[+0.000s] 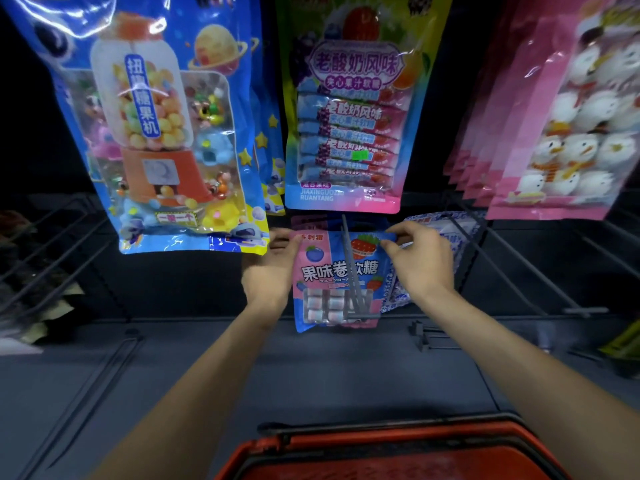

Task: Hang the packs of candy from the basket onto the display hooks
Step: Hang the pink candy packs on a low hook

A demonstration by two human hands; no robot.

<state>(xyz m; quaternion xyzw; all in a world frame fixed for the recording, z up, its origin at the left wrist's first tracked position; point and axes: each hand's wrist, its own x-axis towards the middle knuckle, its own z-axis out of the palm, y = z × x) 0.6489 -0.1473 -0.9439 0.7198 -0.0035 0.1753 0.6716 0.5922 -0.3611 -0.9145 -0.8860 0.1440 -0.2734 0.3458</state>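
The biggest thing is the blue gumball pack (166,126), hanging at 10 o'clock, and after it the row of pink snowman packs (561,116) at 2 o'clock and the green and pink pack (346,109) at 12 o'clock; all hang flat with the face forward, so a buyer can read them. The red basket (381,452) sits at 6 o'clock, just below the arms, I think to keep the stock in easy reach. In the centre is the pink and blue candy pack (325,271), held upright by its two top corners, which keeps its top edge stretched and level for hanging. The left hand (270,268) pinches the corner at 9 o'clock, the right hand (419,261) the corner at 3 o'clock, fingers clamped on the pack. The grey display hook (353,271) crosses in front of the pack; whether it already passes through the hole, I cannot tell
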